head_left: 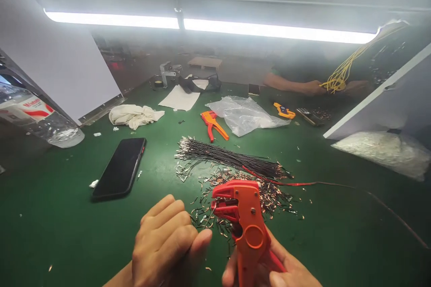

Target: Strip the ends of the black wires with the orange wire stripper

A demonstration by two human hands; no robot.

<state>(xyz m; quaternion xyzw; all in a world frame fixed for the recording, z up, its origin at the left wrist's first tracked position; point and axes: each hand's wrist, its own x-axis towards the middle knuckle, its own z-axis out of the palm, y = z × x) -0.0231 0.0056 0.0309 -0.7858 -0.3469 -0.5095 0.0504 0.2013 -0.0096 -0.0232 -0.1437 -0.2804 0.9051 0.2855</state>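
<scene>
Head view: right hand (283,269) grips orange plastic wire stripper (247,228) above green mat (67,233); left hand (164,242) pinches thin black wire (210,217) at its jaws; a crooked feed could nick strands.

Plastic bottle (40,119), lying at the left edge of the table: a white label with red lettering is carried, too blurred to be read. No other text, number or sign can be read.
</scene>
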